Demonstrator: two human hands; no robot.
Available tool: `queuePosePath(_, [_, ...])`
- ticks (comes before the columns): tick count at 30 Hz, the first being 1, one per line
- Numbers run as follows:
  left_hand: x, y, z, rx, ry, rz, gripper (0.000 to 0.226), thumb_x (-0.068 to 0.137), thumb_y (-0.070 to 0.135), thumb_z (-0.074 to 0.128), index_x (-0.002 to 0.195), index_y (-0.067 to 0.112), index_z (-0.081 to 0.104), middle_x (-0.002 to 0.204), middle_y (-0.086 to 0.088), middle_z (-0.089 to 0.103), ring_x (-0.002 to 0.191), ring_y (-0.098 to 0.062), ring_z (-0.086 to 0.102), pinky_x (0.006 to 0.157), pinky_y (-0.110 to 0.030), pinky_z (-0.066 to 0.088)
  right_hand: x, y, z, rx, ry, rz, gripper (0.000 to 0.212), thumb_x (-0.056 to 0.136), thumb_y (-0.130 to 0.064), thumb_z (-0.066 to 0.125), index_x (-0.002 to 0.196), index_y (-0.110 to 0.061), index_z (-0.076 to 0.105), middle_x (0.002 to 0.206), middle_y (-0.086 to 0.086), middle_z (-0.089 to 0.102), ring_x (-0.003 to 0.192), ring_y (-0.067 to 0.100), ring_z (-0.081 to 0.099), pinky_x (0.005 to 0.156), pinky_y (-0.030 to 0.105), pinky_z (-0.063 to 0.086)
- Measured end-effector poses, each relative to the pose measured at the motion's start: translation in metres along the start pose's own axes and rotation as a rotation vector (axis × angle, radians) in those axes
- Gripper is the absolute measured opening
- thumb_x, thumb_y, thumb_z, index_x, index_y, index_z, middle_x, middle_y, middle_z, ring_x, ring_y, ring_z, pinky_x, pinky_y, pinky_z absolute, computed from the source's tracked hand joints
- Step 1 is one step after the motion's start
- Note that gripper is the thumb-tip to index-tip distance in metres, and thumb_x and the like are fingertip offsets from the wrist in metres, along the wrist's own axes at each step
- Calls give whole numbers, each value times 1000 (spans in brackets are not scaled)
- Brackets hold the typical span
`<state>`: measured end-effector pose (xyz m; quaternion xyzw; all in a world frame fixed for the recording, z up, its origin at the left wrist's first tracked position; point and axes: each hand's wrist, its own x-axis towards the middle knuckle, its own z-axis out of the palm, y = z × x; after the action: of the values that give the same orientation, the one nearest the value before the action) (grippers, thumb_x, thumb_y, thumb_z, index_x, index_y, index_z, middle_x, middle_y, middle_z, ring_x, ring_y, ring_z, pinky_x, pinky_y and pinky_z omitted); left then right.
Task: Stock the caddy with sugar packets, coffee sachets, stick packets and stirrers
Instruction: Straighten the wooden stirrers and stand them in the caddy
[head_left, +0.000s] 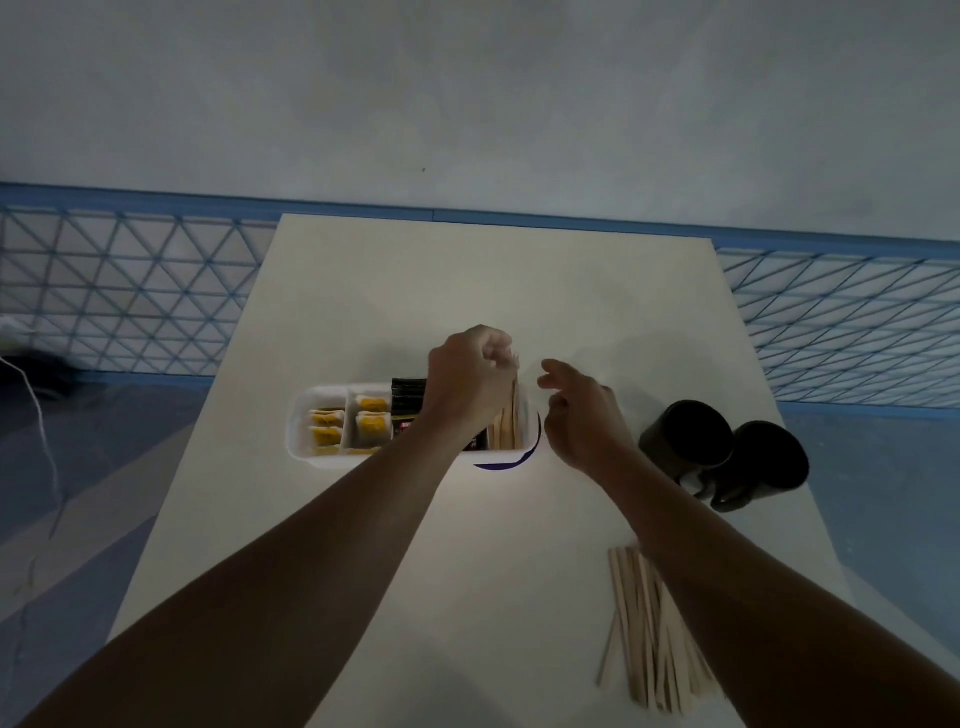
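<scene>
While my left hand grips a bundle of stirrers near their tops, fingers curled round them, the sticks stand in the rightmost compartment of the caddy, which sits mid-table. To do this well, I judge I should lower the bundle until its ends reach the compartment floor. Then I should loosen my fingers slowly, so the sticks lean on the wall rather than fan over the rim. My right hand hovers just beside the caddy's right end, fingers loosely curled and holding nothing, well placed to steady the caddy or catch strays. The next compartment along holds black sachets, and the two left ones hold yellow packets. Some loose stirrers lie on the table by my right forearm, waiting their turn. Two dark mugs stand to the right.
</scene>
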<state>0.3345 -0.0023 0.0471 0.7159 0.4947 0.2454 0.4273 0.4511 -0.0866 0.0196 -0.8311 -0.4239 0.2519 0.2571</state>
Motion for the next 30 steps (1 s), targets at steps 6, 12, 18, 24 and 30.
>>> queuePosePath(6, [-28, 6, 12, -53, -112, -35, 13, 90, 15, 63, 101, 12, 71, 82, 2, 72, 68, -12, 69, 66, -25, 61, -26, 17, -11, -8, -14, -33, 45, 90, 4, 46, 129, -11, 63, 117, 3, 72, 108, 19, 66, 96, 26, 49])
queuePosePath(12, [-64, 4, 39, 14, -259, -53, 8, 89, 16, 67, 95, 11, 71, 80, -5, 72, 68, -21, 72, 64, -37, 62, -63, 49, -19, 11, -79, 63, 39, 93, 3, 48, 124, -10, 66, 110, 3, 73, 87, 11, 66, 80, 20, 49])
queuePosePath(18, [-100, -3, 75, 102, -448, -163, 13, 90, 18, 67, 100, 10, 68, 88, -7, 72, 74, -19, 71, 71, -34, 62, -109, 90, -29, -23, -86, 173, 33, 99, -8, 49, 128, -12, 64, 124, 5, 68, 111, 16, 63, 87, 22, 44])
queuePosePath(24, [-127, -11, 106, 195, -567, -284, 13, 87, 19, 70, 92, 7, 67, 87, -11, 72, 75, -23, 73, 76, -39, 62, -142, 133, -44, -78, 3, 302, 27, 94, -16, 55, 114, -22, 71, 112, 2, 72, 97, 19, 64, 83, 33, 54])
queuePosePath(30, [-153, -18, 138, 339, -609, -322, 33, 84, 26, 69, 112, 7, 65, 104, -10, 70, 91, -25, 70, 77, -32, 60, -162, 167, -50, -140, 29, 408, 38, 89, -23, 67, 127, -18, 64, 118, 3, 69, 102, 20, 65, 83, 33, 55])
